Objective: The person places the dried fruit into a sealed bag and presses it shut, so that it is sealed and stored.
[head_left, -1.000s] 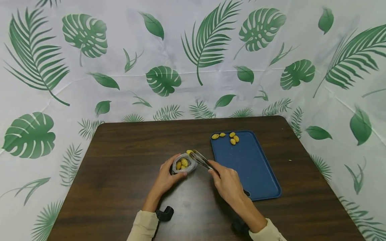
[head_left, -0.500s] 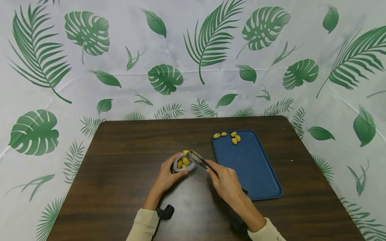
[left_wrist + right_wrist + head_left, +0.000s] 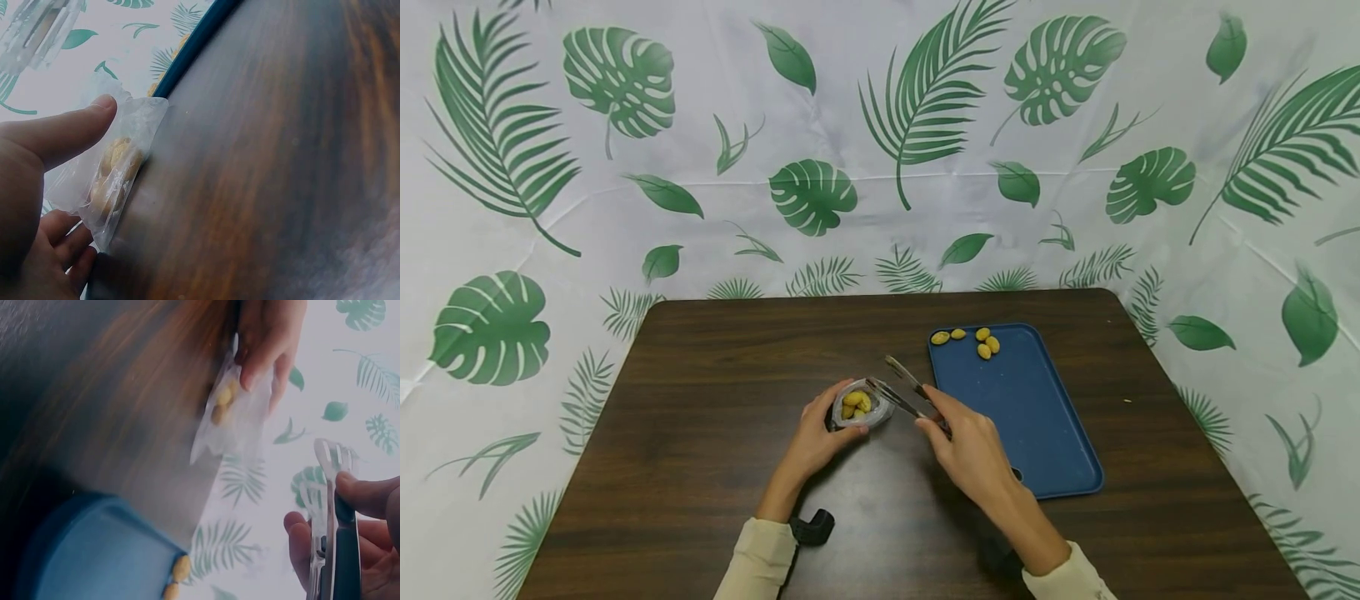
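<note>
My left hand (image 3: 815, 435) holds a clear plastic bag (image 3: 881, 412) upright on the table, thumb on one side and fingers on the other. Inside the open-mouthed bag lie several yellow oval pieces (image 3: 857, 404), like small fruits. With my right hand (image 3: 976, 454) I grip metal tongs (image 3: 331, 506) by their dark-sided handle. The tongs' tips stand apart with nothing between them, one by the bag's rim, the other beyond it to the right. In the left wrist view the bag (image 3: 150, 115) shows more pieces (image 3: 115, 169) through its film.
A blue tray (image 3: 1022, 417) lies to the right, with several yellow oval pieces (image 3: 985, 343) near its far left corner. A tiny pale crumb (image 3: 1127, 401) is on the brown wooden table (image 3: 737, 358). Behind it hangs a leaf-patterned cloth (image 3: 715, 75).
The tongs held a yellow piece at the bag's far rim and moved it left over the mouth. Now the piece is in the bag and the tongs have spread, with my right hand slightly back right.
</note>
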The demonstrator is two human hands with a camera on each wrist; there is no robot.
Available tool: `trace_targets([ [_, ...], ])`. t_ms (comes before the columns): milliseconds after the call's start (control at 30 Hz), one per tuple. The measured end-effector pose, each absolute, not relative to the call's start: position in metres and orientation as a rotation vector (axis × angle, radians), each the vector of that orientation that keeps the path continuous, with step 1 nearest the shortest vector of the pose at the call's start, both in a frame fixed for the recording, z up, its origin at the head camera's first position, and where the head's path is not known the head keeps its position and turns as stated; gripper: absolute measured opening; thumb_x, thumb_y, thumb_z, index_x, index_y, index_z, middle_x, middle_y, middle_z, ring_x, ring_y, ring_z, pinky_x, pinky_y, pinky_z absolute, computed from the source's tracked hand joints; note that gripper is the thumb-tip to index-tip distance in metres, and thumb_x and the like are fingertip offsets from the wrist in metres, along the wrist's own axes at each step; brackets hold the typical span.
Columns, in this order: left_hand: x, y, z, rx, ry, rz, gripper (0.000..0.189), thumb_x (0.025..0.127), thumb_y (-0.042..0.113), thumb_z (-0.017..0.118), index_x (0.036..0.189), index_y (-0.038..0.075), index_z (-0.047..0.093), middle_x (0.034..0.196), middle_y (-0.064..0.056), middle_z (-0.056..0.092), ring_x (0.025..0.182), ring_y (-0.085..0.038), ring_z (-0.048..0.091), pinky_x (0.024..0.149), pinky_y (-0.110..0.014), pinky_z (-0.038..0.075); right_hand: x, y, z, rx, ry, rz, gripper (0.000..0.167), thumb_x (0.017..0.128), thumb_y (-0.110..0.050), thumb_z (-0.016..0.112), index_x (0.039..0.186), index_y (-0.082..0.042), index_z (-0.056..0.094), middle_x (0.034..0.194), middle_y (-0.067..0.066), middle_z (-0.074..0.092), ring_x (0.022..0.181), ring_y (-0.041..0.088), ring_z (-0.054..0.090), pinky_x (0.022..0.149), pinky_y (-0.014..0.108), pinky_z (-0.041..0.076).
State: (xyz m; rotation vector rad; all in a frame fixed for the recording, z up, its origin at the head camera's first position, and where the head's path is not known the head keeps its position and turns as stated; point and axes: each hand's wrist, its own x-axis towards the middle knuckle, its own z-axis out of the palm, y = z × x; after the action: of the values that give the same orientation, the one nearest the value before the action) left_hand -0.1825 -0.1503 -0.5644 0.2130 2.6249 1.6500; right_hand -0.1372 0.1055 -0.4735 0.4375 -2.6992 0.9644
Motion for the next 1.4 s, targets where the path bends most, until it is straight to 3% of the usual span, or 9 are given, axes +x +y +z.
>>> trace_targets([
  [167, -0.183, -0.15, -0.565, 0.222, 2.624, 1.655, 0.079, 0.08, 0.028, 0.089, 0.151, 0.031, 0.053, 0.155, -0.002, 0.054, 0.148, -0.04, 0.035, 0.117, -0.067, 0.026, -0.141, 0.116, -0.473, 0.383, -2.724, 0.943, 0.053, 0.096, -0.023, 0.075, 0.144, -0.007, 0.06, 0.098, 0.008, 0.075, 0.045, -0.001, 0.038, 0.045, 0.023, 0.036],
  [300, -0.183, -0.15, -0.565, 0.21, 2.618, 1.657, 0.079, 0.08, 0.028, 0.09, 0.15, 0.032, 0.053, 0.155, -0.001, 0.054, 0.148, -0.04, 0.035, 0.117, -0.066, 0.026, -0.144, 0.125, -0.475, 0.325, -2.758, 0.927, 0.059, 0.097, -0.025, 0.074, 0.148, -0.003, 0.054, 0.101, 0.013, 0.077, 0.047, 0.0, 0.045, 0.044, 0.023, 0.037],
  [567, -0.181, -0.15, -0.564, 0.196, 2.612, 1.643, 0.079, 0.082, 0.031, 0.088, 0.152, 0.033, 0.051, 0.156, -0.001, 0.053, 0.149, -0.041, 0.034, 0.114, -0.068, 0.029, -0.149, 0.137, -0.483, 0.31, -2.748, 0.849, 0.075, 0.097, -0.025, 0.074, 0.156, 0.003, 0.038, 0.132, 0.018, 0.071, 0.076, 0.022, 0.073, 0.059, 0.035, 0.055],
  [700, -0.181, -0.15, -0.565, 0.211, 2.611, 1.651, 0.079, 0.082, 0.03, 0.088, 0.152, 0.031, 0.052, 0.155, -0.002, 0.053, 0.148, -0.04, 0.035, 0.114, -0.067, 0.029, -0.151, 0.141, -0.488, 0.291, -2.739, 0.839, 0.075, 0.097, -0.025, 0.074, 0.155, 0.004, 0.039, 0.131, 0.02, 0.07, 0.082, 0.028, 0.075, 0.063, 0.042, 0.058],
  [1067, -0.183, -0.15, -0.564, 0.22, 2.612, 1.66, 0.079, 0.082, 0.027, 0.089, 0.152, 0.03, 0.052, 0.154, -0.003, 0.055, 0.146, -0.038, 0.039, 0.114, -0.065, 0.03, -0.159, 0.151, -0.494, 0.249, -2.761, 0.805, 0.071, 0.097, -0.025, 0.075, 0.153, 0.005, 0.043, 0.131, 0.024, 0.069, 0.09, 0.034, 0.076, 0.065, 0.044, 0.06],
  [1400, -0.183, -0.152, -0.563, 0.216, 2.602, 1.654, 0.079, 0.083, 0.029, 0.088, 0.152, 0.031, 0.051, 0.155, -0.003, 0.053, 0.146, -0.039, 0.037, 0.114, -0.066, 0.03, -0.164, 0.16, -0.497, 0.224, -2.774, 0.747, 0.068, 0.097, -0.025, 0.073, 0.153, 0.001, 0.044, 0.119, 0.026, 0.071, 0.086, 0.034, 0.074, 0.066, 0.049, 0.058],
])
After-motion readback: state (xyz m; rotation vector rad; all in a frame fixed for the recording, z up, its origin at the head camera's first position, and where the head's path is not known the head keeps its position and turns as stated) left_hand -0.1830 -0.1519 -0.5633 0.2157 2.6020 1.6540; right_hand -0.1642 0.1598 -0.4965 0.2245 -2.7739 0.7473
